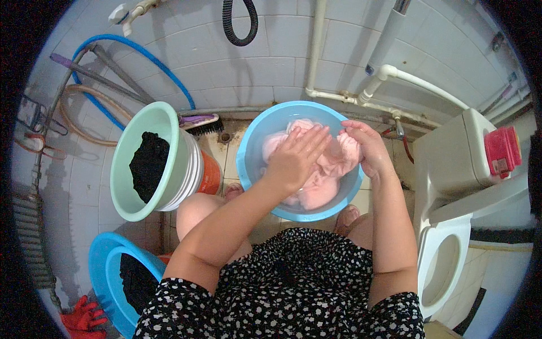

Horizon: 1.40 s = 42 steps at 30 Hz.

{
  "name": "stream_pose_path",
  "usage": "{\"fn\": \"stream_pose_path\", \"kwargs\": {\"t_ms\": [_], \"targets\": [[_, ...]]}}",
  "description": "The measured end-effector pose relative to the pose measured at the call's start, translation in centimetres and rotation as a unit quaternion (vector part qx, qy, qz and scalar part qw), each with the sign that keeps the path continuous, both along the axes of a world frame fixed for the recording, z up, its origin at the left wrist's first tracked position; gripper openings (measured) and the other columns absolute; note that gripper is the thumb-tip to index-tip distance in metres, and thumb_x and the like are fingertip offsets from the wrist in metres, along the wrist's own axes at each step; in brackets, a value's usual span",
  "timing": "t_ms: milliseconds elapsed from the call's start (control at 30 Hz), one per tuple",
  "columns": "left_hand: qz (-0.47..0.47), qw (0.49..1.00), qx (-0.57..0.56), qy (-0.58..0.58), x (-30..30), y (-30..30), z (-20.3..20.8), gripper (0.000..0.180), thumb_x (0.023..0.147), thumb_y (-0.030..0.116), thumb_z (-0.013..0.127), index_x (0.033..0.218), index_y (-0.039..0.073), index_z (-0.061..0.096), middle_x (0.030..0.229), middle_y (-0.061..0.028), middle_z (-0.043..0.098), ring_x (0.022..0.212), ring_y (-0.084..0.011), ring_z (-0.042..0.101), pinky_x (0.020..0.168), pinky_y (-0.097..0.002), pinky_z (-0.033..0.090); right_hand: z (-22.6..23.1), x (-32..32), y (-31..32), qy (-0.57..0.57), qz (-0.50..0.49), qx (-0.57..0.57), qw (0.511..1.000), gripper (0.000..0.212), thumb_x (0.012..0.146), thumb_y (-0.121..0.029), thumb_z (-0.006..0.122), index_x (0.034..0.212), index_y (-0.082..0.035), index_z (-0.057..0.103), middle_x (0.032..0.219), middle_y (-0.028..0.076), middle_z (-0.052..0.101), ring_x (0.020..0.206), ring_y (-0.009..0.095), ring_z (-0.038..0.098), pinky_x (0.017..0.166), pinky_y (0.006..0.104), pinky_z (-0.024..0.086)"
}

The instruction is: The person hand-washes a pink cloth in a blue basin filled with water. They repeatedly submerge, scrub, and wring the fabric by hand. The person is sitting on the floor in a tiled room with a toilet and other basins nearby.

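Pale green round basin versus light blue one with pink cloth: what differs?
The pale green round basin holds black cloth; the light blue round basin holds pink cloth. The left hand and right hand are at the blue basin, neither at the green. Both hold cloth.

Dressed in black scattered with white

The person's black garment (299, 288), printed all over with small pale flowers and leaf-like flecks, fills the lower middle of the frame. Loose short sleeves (175, 305) in the same print show at lower left and lower right, ending near the elbows. Both forearms (234, 229) are bare, as are the left hand (299, 157) at centre, the right hand (370, 148) right of centre, and the knees (197, 217). Footwear (347, 216) shows too little to tell its kind.
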<state>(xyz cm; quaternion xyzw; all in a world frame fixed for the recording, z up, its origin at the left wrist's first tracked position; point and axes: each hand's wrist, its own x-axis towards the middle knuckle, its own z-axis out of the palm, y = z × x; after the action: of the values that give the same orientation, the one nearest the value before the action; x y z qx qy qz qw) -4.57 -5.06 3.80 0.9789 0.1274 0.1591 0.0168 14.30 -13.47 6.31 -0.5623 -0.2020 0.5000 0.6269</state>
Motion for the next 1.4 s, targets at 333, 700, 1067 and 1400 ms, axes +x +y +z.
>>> {"fn": "stream_pose_path", "kwargs": {"t_ms": [333,700,1067,1400], "targets": [[0.016,0.998,0.033,-0.057,0.1,-0.7,0.7,0.056,0.079,0.017,0.046,0.134,0.011,0.040,0.140,-0.0075,0.038,0.129,-0.0202,0.035,0.105,-0.0443,0.027,0.2,-0.4,-0.4,-0.039,0.078,-0.011,0.996,0.017,0.082,-0.007,0.060,0.096,-0.001,0.065,0.092,0.008,0.065,0.081,0.014,0.061,0.074,0.0263,0.049],[0.066,0.983,-0.157,-0.072,-0.1,0.4,-0.5,0.077,0.075,0.030,0.063,0.140,0.013,0.027,0.144,-0.0166,0.025,0.133,-0.0339,0.025,0.106,-0.0563,0.016,0.6,0.4,-0.2,0.108,0.020,0.135,0.985,0.022,0.085,-0.015,0.059,0.102,-0.002,0.056,0.089,0.007,0.061,0.081,0.015,0.059,0.071,0.0259,0.049],[0.011,0.813,-0.577,-0.075,0.9,2.8,-6.5,0.036,0.085,0.020,0.054,0.117,0.004,0.054,0.109,-0.0120,0.059,0.102,-0.0199,0.055,0.085,-0.0315,0.044,0.9,1.2,-0.6,0.193,-0.030,0.198,0.961,0.025,0.090,-0.017,0.053,0.110,-0.002,0.053,0.093,0.008,0.061,0.084,0.019,0.059,0.076,0.0305,0.050],[0.030,0.542,-0.809,-0.227,-1.3,0.8,3.2,0.031,0.090,0.017,0.048,0.116,0.000,0.051,0.109,-0.0080,0.058,0.100,-0.0145,0.055,0.089,-0.0298,0.044,-1.2,0.9,-0.3,0.209,-0.061,0.099,0.971,0.029,0.092,-0.022,0.049,0.117,-0.007,0.052,0.109,0.007,0.058,0.098,0.020,0.056,0.088,0.0358,0.046]]}}
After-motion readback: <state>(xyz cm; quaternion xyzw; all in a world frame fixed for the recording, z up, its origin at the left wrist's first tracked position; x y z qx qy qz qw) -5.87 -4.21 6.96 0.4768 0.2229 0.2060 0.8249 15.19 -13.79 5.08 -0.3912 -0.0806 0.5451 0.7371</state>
